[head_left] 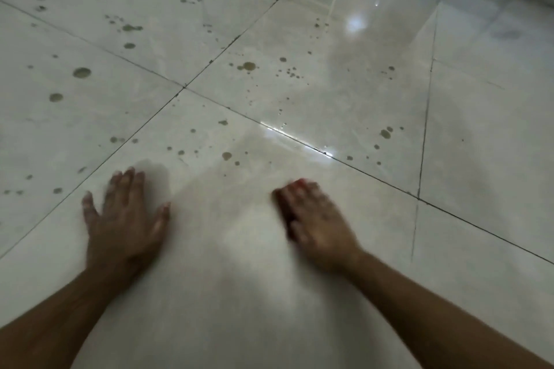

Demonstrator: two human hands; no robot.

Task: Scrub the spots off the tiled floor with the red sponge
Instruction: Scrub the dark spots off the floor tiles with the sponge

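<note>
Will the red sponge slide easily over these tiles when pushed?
Probably yes: the tiled floor looks glossy. The red sponge, mostly hidden under the flat right hand, likely squashes rather than rolls. Motion blur hides more.

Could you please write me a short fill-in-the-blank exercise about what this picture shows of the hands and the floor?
1. The left hand lies flat on the floor with its fingers ____.
2. The sponge under the right hand is ____ in colour.
3. The brownish spots lie mostly ____ the hands, farther from the person.

Missing words: spread; red; beyond
</note>
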